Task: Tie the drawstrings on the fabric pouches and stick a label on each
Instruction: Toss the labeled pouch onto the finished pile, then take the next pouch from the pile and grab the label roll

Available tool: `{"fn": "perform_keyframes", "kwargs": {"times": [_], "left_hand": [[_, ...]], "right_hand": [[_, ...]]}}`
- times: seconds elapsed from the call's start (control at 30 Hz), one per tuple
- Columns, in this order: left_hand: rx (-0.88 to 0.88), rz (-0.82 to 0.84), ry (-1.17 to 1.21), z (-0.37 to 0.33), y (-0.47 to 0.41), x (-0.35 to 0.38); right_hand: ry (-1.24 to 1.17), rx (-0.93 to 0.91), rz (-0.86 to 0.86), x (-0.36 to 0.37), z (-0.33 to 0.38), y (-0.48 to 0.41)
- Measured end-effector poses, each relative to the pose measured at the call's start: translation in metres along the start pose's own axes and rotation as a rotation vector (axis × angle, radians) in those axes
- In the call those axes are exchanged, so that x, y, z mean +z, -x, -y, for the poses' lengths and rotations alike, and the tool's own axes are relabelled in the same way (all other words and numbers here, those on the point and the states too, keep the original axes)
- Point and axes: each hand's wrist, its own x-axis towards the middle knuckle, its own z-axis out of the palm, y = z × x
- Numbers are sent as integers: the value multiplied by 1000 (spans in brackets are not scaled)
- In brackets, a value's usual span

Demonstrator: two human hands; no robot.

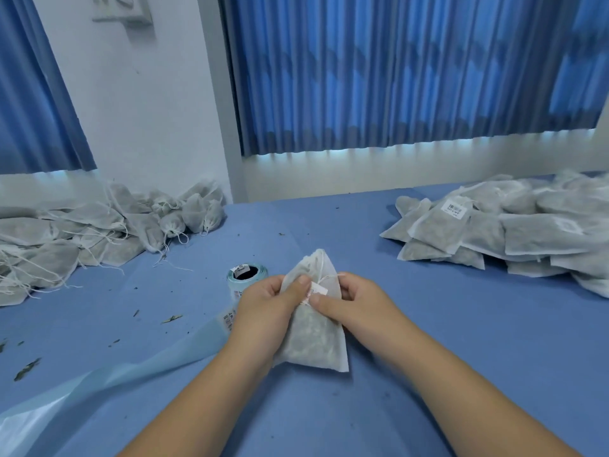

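A white fabric pouch [313, 341] filled with dried herbs is held above the blue table, its tied neck pointing away from me. My left hand [267, 301] grips its left side, thumb pressing near a small white label [317, 289]. My right hand [352, 300] grips the right side, thumb on the label's lower edge. A thin drawstring [324, 275] runs across the pouch's neck. A roll of labels [247, 275] stands just left of my hands, its pale blue backing strip [131, 367] trailing toward the lower left.
A heap of pouches with loose strings [99, 232] lies at the far left. A stack of flat pouches [514, 232], one showing a barcode label, sits at the right. Herb crumbs [26, 369] dot the blue table [461, 341]. Blue curtains hang behind.
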Motion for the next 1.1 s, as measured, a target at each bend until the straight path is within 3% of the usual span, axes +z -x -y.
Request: {"fn": "perform_keyframes", "kwargs": {"times": [0.3,0.53,0.67,0.77,1.1], "left_hand": [[-13,-1,115,-17,-22,103],[-155,256,246,-27,-19,186],[-236,266,314,-34,-15,208],[-239,284,346,-40,-17,209],[-252,125,348,-39,-34,146]], "right_hand": [[-176,120,-82,-90,2,37],[-357,95,-400,-165,19,45],[-742,-76,-622,-218,61,22],[-811,-97,-784,-242,75,8],[-517,230,-623,-163,10,-20]]}}
